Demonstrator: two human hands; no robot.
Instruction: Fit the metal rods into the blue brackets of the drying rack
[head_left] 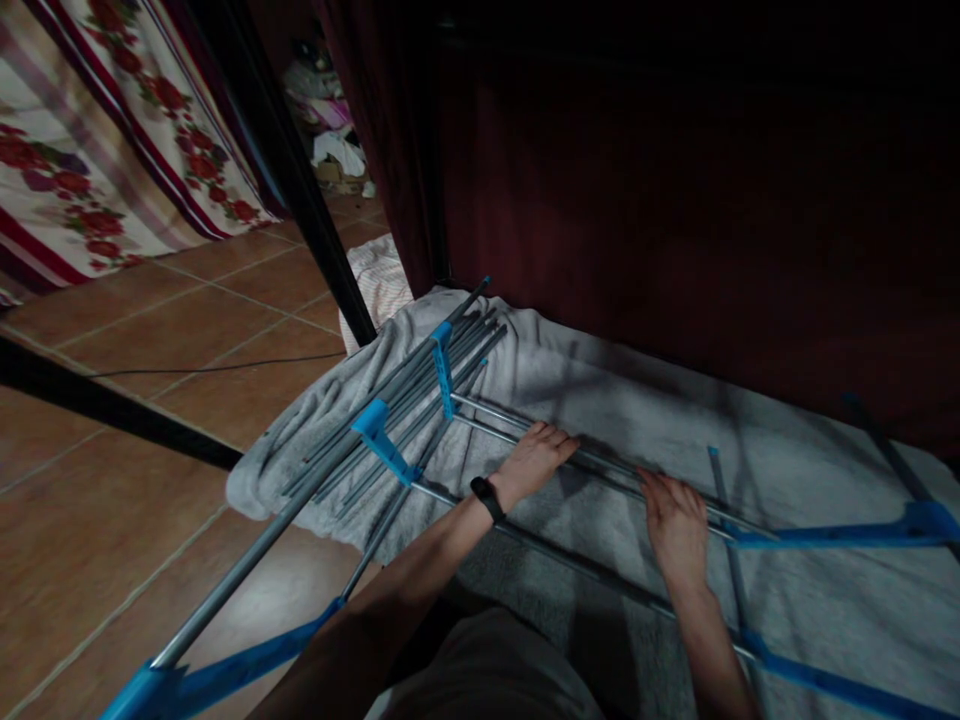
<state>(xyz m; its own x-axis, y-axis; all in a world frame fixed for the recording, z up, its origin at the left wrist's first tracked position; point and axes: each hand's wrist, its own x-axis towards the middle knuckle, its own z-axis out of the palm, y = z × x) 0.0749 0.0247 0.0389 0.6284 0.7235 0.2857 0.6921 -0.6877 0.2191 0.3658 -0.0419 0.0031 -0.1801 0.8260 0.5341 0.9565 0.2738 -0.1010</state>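
A folded drying rack of grey metal rods and blue plastic joints lies on a grey towel on the floor. My left hand, with a black band on its wrist, rests flat with fingers stretched out on two thin metal rods. My right hand lies palm down on the same rods further right, fingers extended over them. A blue plastic bar runs off to the right of that hand.
Terracotta floor tiles spread to the left, crossed by a black pole and a thin cable. A dark red curtain hangs behind the towel. A flowered cloth hangs at upper left. My knee is at the bottom.
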